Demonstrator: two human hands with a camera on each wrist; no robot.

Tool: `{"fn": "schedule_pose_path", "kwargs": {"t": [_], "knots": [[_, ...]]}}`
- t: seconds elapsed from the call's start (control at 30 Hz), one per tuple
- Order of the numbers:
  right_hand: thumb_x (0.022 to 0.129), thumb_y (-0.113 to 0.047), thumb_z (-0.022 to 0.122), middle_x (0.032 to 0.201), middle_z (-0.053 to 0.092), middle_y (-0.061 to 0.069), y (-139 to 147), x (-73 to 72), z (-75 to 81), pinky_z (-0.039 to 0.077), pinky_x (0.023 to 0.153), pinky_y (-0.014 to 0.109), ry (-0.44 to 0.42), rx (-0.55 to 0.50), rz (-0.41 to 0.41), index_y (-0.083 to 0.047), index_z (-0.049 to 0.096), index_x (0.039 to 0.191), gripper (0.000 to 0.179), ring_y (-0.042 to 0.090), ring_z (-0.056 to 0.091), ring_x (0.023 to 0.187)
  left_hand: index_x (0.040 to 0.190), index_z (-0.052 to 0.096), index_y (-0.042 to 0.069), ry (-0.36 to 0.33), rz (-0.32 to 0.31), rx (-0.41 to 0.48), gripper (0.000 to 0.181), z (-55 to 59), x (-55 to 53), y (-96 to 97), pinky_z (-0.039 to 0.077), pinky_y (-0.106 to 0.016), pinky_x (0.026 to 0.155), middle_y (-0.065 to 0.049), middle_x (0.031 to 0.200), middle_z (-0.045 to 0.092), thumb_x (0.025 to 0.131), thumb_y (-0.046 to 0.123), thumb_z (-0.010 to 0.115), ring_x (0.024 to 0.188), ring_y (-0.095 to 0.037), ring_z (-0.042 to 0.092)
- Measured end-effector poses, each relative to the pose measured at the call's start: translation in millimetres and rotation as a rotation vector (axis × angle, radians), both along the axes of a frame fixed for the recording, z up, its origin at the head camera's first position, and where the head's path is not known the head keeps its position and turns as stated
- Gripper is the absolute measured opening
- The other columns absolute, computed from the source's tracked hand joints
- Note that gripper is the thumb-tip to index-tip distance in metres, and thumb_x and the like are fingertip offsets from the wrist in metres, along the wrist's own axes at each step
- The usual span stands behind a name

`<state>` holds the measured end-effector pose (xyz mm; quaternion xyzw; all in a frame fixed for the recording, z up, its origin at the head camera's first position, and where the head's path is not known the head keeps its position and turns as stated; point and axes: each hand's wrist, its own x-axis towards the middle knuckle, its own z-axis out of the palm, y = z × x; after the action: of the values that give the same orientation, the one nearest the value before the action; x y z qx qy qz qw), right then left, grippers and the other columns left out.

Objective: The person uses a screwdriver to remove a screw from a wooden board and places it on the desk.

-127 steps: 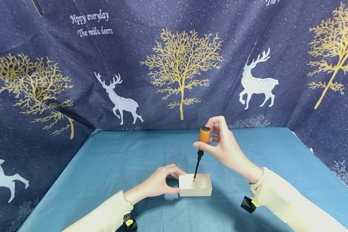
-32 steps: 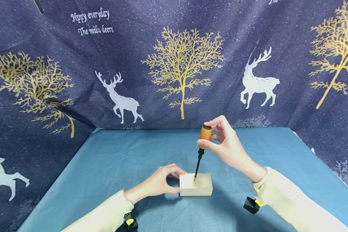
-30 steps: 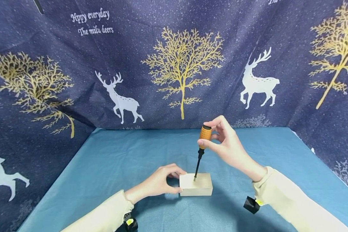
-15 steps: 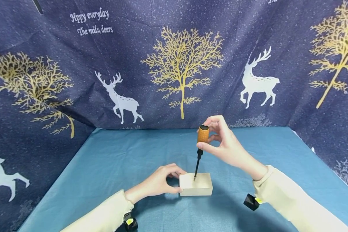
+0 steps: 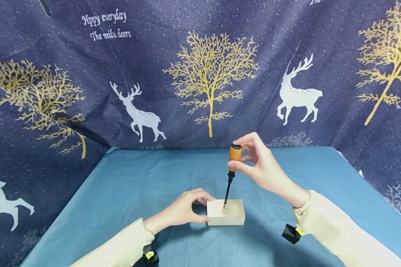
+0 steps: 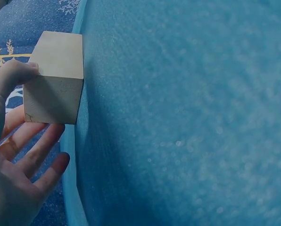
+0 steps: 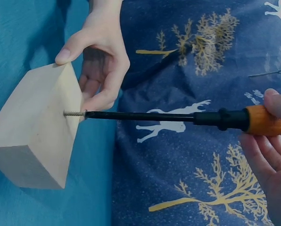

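A pale wooden block [image 5: 228,211] lies on the blue cloth in the head view. My left hand [image 5: 183,209] grips its left end, thumb on the near side and fingers behind. In the right wrist view a screw [image 7: 73,113] sticks out of the block's top face, part of its thread showing. The tip of a screwdriver [image 7: 145,116] meets the screw's head. My right hand [image 5: 262,167] holds the screwdriver's orange handle [image 5: 235,154] between thumb and fingers, with a fingertip at its black end cap. The screwdriver stands nearly upright, its handle tilted slightly right.
A blue cloth [image 5: 147,178] covers the table. Behind it hangs a dark blue curtain [image 5: 187,111] printed with gold trees and white deer. Black wrist cameras [image 5: 290,233] are worn below both sleeves.
The fingers of my right hand shift back and forth around the handle, and the handle's top sways slightly. My left hand and the block stay almost where they were.
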<state>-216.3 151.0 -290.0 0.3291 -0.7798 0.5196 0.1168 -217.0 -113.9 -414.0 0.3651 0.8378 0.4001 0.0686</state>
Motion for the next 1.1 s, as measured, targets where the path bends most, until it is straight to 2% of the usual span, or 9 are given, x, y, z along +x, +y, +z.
{"fn": "schedule_pose_path", "kwargs": {"t": [0.17, 0.27, 0.33, 0.47, 0.57, 0.73, 0.83, 0.9, 1.1], "knots": [[0.097, 0.002, 0.056, 0.13, 0.06, 0.01, 5.2, -4.4, 1.3, 0.057, 0.089, 0.028, -0.031, -0.037, 0.253, -0.007, 0.039, 0.138, 0.045, 0.016, 0.065, 0.116, 0.12, 0.066, 0.026, -0.007, 0.003, -0.004, 0.044, 0.7, 0.0, -0.3, 0.054, -0.026, 0.094, 0.009, 0.114, 0.066, 0.08, 0.021, 0.082, 0.1, -0.003, 0.065], [0.099, 0.005, 0.049, 0.134, 0.058, 0.016, 4.5, -6.2, -0.5, 0.057, 0.089, 0.03, -0.042, -0.062, 0.332, -0.006, 0.029, 0.143, 0.049, 0.017, 0.064, 0.119, 0.12, 0.066, 0.026, -0.006, 0.008, -0.006, 0.043, 0.9, 0.3, -0.3, 0.054, -0.026, 0.094, 0.009, 0.114, 0.066, 0.08, 0.022, 0.082, 0.1, -0.003, 0.065], [0.099, 0.004, 0.051, 0.132, 0.06, 0.018, 2.1, -6.2, -3.0, 0.056, 0.088, 0.03, -0.015, -0.057, 0.283, -0.007, 0.028, 0.141, 0.049, 0.014, 0.064, 0.118, 0.12, 0.066, 0.026, 0.001, 0.007, -0.005, 0.043, 0.3, 0.8, -0.2, 0.055, -0.026, 0.093, 0.008, 0.114, 0.065, 0.08, 0.022, 0.082, 0.1, -0.004, 0.065], [0.091, -0.001, 0.067, 0.117, 0.063, 0.012, -4.5, -3.6, -6.8, 0.056, 0.078, 0.025, 0.081, -0.008, 0.036, -0.007, 0.038, 0.131, 0.05, 0.006, 0.064, 0.1, 0.121, 0.066, 0.024, 0.019, 0.0, 0.001, 0.044, -1.4, 1.6, 0.0, 0.055, -0.026, 0.092, 0.007, 0.116, 0.066, 0.08, 0.022, 0.082, 0.1, -0.004, 0.066], [0.084, -0.005, 0.077, 0.104, 0.056, 0.006, -7.9, -0.9, -6.8, 0.056, 0.072, 0.021, 0.117, 0.013, -0.107, -0.009, 0.044, 0.126, 0.054, 0.003, 0.061, 0.088, 0.122, 0.065, 0.025, 0.017, 0.001, -0.002, 0.044, -1.1, 1.4, 0.3, 0.055, -0.026, 0.093, 0.007, 0.116, 0.065, 0.081, 0.022, 0.082, 0.1, -0.004, 0.065], [0.082, -0.003, 0.078, 0.102, 0.06, 0.009, -7.3, 0.0, -4.1, 0.057, 0.073, 0.021, 0.099, -0.011, -0.135, -0.007, 0.047, 0.124, 0.052, 0.003, 0.063, 0.086, 0.121, 0.066, 0.027, 0.002, 0.005, -0.012, 0.044, 0.8, 0.5, 0.5, 0.055, -0.027, 0.093, 0.009, 0.114, 0.065, 0.081, 0.022, 0.082, 0.1, -0.003, 0.065], [0.085, -0.004, 0.076, 0.111, 0.063, 0.013, -4.2, -1.0, -2.1, 0.058, 0.077, 0.022, 0.05, -0.017, -0.101, -0.007, 0.047, 0.124, 0.048, 0.002, 0.064, 0.09, 0.121, 0.066, 0.027, 0.01, 0.003, -0.016, 0.043, 0.9, 0.1, 0.4, 0.054, -0.026, 0.093, 0.009, 0.114, 0.065, 0.081, 0.022, 0.082, 0.1, -0.003, 0.065], [0.087, -0.005, 0.073, 0.118, 0.063, 0.013, -1.7, -1.9, -1.1, 0.058, 0.081, 0.023, 0.025, -0.014, -0.045, -0.006, 0.047, 0.124, 0.045, 0.002, 0.064, 0.097, 0.121, 0.066, 0.027, 0.013, 0.003, -0.018, 0.043, 0.6, 0.1, 0.3, 0.054, -0.025, 0.093, 0.01, 0.114, 0.065, 0.081, 0.023, 0.082, 0.1, -0.003, 0.065], [0.098, 0.003, 0.054, 0.125, 0.063, 0.008, 4.3, -3.7, 3.8, 0.058, 0.087, 0.032, -0.065, -0.055, 0.304, -0.002, 0.036, 0.137, 0.044, 0.018, 0.066, 0.115, 0.121, 0.066, 0.026, 0.017, 0.0, -0.007, 0.043, 0.5, 0.8, 0.1, 0.055, -0.027, 0.093, 0.009, 0.114, 0.065, 0.081, 0.023, 0.082, 0.1, -0.004, 0.065]]}}
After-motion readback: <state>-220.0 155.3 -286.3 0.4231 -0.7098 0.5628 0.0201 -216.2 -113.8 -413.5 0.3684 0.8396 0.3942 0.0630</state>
